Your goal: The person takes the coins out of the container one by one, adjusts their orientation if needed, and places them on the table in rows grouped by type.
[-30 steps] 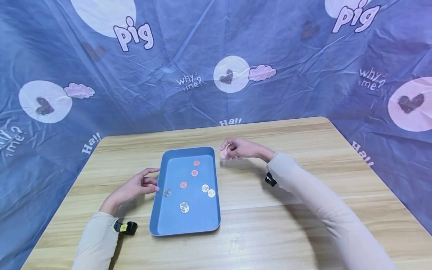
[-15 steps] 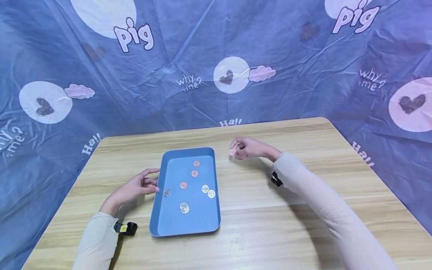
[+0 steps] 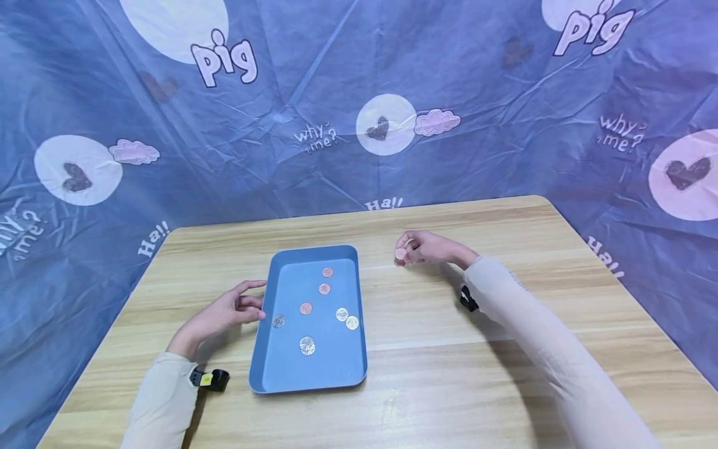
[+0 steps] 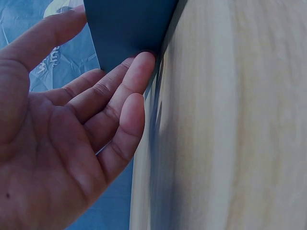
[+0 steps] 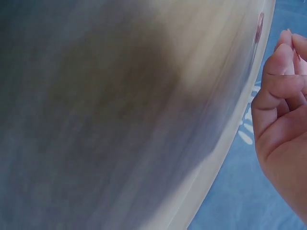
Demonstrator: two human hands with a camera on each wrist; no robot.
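My right hand (image 3: 426,246) pinches a pink, copper-toned coin (image 3: 401,254) between thumb and index finger, just above the table right of the tray. Beneath it a reddish coin (image 5: 259,28) lies on the table, mostly hidden in the head view. The blue rectangular tray (image 3: 280,371) holds several loose coins: copper-toned ones such as this coin (image 3: 305,308) and silver ones such as this coin (image 3: 307,345). With fingers loosely bent, my left hand (image 3: 221,315) touches the outside of the tray's left wall (image 4: 127,28).
The wooden table (image 3: 449,386) has rounded far corners. A printed blue cloth (image 3: 269,156) hangs behind and beside it. Each wrist wears a small black camera, such as the left camera (image 3: 213,379).
My right hand has moved to the right, away from the tray's far right corner, still pinching the pink coin. The left hand, the tray and its coins stay in place.
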